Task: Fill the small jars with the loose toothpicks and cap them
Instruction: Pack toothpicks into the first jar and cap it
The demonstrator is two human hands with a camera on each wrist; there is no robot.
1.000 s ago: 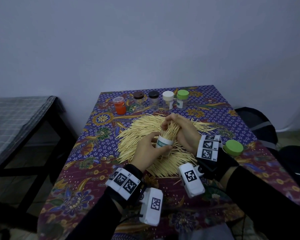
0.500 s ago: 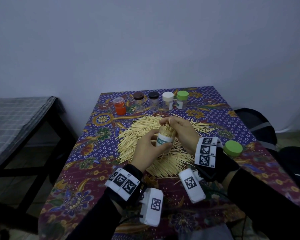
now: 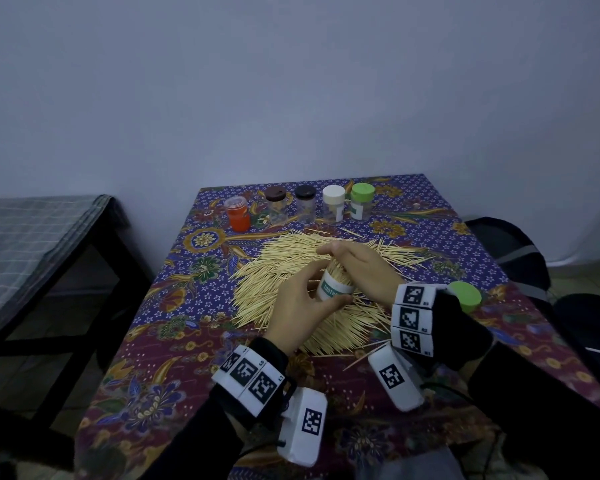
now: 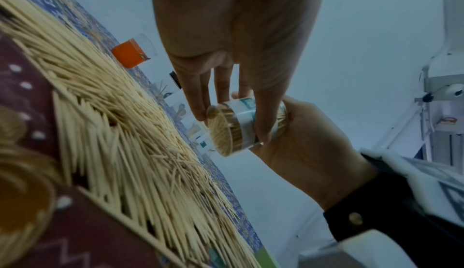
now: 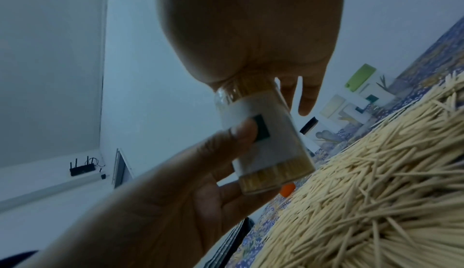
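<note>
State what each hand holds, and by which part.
Left hand grips the clear labelled toothpick jar around its side wall; right hand covers its open mouth.

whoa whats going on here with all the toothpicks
A person is packing loose toothpicks into small jars. The left hand grips a labelled clear jar already packed with toothpicks, held above the big toothpick pile on the patterned tablecloth. The right hand lies flat over the jar's open mouth. A loose green cap sits by the right wrist. Five capped jars stand in a row at the far edge.
</note>
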